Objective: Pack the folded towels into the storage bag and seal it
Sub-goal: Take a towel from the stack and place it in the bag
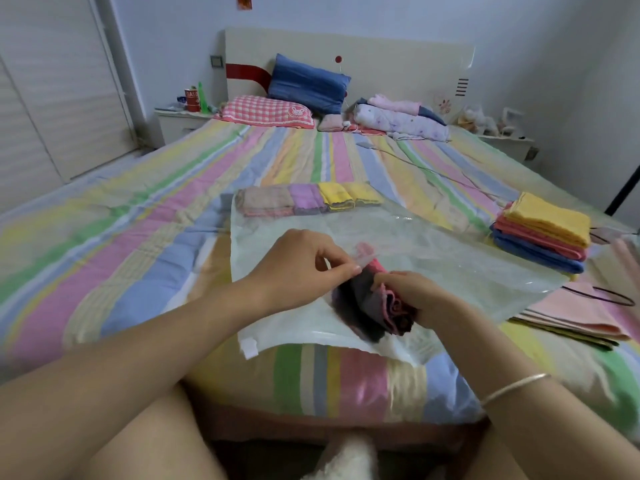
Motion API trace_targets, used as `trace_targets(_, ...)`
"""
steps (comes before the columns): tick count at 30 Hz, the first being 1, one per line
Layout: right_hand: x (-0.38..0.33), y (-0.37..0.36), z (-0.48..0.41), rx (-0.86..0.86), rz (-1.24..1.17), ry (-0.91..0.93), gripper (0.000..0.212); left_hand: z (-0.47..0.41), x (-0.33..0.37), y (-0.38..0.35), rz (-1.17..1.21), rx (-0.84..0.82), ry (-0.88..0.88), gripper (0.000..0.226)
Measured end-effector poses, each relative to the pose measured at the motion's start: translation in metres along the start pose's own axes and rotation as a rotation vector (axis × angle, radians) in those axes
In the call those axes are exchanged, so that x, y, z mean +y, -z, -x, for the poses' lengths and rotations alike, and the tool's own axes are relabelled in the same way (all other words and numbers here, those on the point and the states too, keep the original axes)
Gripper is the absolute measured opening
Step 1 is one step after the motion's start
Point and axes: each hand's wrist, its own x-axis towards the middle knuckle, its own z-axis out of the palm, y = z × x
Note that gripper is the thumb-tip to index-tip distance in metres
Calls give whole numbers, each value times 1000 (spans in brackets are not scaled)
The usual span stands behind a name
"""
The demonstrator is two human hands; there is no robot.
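The left hand (304, 265) pinched up the upper lip of the clear storage bag (398, 244) lying on the bed (138, 220), while the right hand (412, 299) clamped a folded towel bundle (388, 306) at its mouth. The bundle looked soft and light (the film probably slippery). Open bag room lay beyond; more towels (543, 233) waited at the right.

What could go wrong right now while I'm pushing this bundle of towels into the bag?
1. The left hand pinches only a thin edge of the storage bag; it could slip and the mouth close.
2. The dark and pink towel bundle in the right hand looks loosely gathered and may unfold going in.
3. The towels already inside lie at the far end; shoving could bunch them.
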Motion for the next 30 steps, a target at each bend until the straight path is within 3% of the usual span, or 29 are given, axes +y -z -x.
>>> trace_targets(3, 2, -17, -25, 172, 183, 151, 21, 2, -1, -2, 77, -22, 7, 8)
trace_targets(6, 1, -40, -34, 174, 656, 295, 34, 2, -8, -4, 157, -79, 4, 10)
trace_targets(9, 16, -60, -58, 85, 889, 176, 72, -1, -20, -1, 321, -201, 66, 21)
trace_targets(12, 32, -75, -76, 156, 1056, 236, 104, -12, -44, 1, 334, -135, 137, 22)
trace_targets(17, 18, -53, -83, 112, 959, 393, 94, -41, -98, -1, 197, 36, 269, 15)
trace_targets(21, 15, -38, -95, -6, 541, 364, 76, -62, -125, -13, 92, 38, 289, 11)
trace_targets(25, 14, -37, -110, 22, 591, 373, 42, -82, -132, -29, 4, -17, 246, 18)
trace_targets(27, 12, -44, -120, 108, 688, 356, 48, -91, -132, -34, -71, -38, 219, 24)
trace_targets(30, 2, -49, -137, 141, 584, 352, 49, -103, -139, -36, -195, -38, 178, 35)
